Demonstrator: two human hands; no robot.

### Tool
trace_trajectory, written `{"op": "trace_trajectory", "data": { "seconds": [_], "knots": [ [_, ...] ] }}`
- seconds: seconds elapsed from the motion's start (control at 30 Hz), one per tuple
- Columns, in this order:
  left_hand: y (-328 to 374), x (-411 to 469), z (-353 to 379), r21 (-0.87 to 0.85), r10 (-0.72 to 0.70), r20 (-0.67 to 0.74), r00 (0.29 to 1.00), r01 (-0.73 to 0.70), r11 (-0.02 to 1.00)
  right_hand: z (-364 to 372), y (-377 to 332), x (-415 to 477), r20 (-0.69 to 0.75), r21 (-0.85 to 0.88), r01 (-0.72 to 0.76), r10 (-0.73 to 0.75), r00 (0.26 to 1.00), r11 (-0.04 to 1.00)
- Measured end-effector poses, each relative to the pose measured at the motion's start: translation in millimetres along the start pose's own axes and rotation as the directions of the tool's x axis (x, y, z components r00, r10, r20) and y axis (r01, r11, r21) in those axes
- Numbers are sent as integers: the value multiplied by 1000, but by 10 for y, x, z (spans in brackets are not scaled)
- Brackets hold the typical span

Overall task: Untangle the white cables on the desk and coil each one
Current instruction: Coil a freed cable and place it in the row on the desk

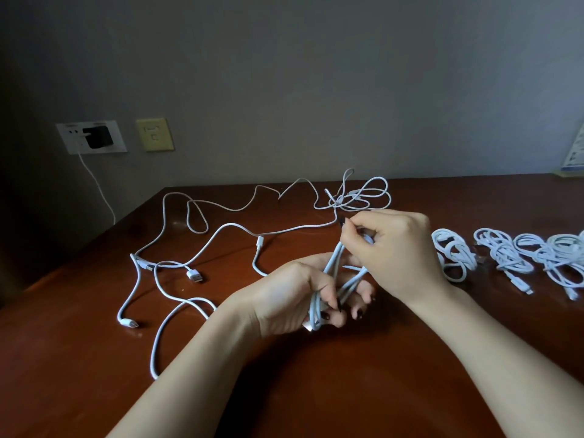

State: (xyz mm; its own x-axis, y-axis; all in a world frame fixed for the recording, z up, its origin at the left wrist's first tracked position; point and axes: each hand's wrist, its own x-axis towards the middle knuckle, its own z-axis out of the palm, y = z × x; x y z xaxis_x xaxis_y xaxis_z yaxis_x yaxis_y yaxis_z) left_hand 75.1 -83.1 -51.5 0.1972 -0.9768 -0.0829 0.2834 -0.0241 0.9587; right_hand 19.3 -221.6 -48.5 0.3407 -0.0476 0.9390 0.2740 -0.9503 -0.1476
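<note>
My left hand (294, 295) grips the lower end of a bundle of white cable loops (331, 273) above the brown desk (316, 374). My right hand (392, 248) pinches the upper end of the same loops, and its strand runs left across the desk. Loose white cables (177, 263) sprawl over the left half, with a USB plug (195, 275) and a small connector (128, 323) lying free. A knotted tangle (357, 194) lies behind my right hand. Several coiled cables (505, 257) lie in a row at the right.
A wall outlet plate with a black charger (96, 137) sits at the back left, its white cord hanging beside the desk. A yellow switch plate (155, 134) is next to it. A printed sheet (573, 153) leans at the far right.
</note>
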Motion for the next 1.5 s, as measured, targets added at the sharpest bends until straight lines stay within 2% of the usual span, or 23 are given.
{"op": "trace_trajectory", "data": {
  "seconds": [0.17, 0.3, 0.47, 0.53, 0.6, 0.67, 0.77, 0.87, 0.97, 1.03, 1.17, 1.27, 1.37, 1.5],
  "knots": [
    [-41, 7, 2, 163, 41, -59, 997, -31, 986, 10, -7, -1, 16, -27, -65, 66, 998, 997],
    [-43, -38, 33, 183, 105, -104, 989, -84, 979, 19, 8, -9, 102, -10, -121, 122, 987, 993],
    [-7, -56, 3, 233, 228, -243, 943, -172, 957, 25, 48, -50, 311, 179, -427, 361, 879, 886],
    [30, -54, -1, 172, 273, -344, 899, -225, 959, 33, 45, -57, 300, 239, -490, 416, 858, 839],
    [55, -54, -1, 130, 301, -425, 854, -271, 954, 28, 31, -57, 223, 259, -468, 419, 880, 845],
    [43, -43, 8, 188, 348, -456, 819, -293, 937, 21, 0, -61, 160, 207, -398, 371, 915, 894],
    [-8, -36, 17, 354, 413, -437, 799, -269, 896, 29, -39, -72, 122, 107, -311, 298, 947, 944],
    [-15, -43, 39, 374, 449, -386, 806, -308, 875, 44, -58, -86, 116, 84, -298, 288, 951, 951],
    [15, -75, 74, 288, 474, -308, 825, -394, 873, 51, -76, -111, 163, 117, -351, 330, 930, 929],
    [10, -73, 68, 276, 471, -292, 833, -398, 875, 41, -84, -120, 195, 154, -380, 349, 917, 912],
    [4, -68, 69, 227, 453, -332, 827, -396, 890, 27, -126, -128, 257, 150, -359, 314, 914, 921],
    [9, -61, 53, 184, 428, -378, 821, -387, 904, 50, -172, -137, 345, 91, -388, 337, 876, 917],
    [-27, -52, 17, 212, 425, -434, 794, -369, 905, 64, -192, -147, 405, 53, -453, 395, 824, 890],
    [-30, -52, -6, 284, 421, -485, 766, -318, 905, 63, -267, -149, 459, 64, -485, 406, 790, 872]
  ]
}}
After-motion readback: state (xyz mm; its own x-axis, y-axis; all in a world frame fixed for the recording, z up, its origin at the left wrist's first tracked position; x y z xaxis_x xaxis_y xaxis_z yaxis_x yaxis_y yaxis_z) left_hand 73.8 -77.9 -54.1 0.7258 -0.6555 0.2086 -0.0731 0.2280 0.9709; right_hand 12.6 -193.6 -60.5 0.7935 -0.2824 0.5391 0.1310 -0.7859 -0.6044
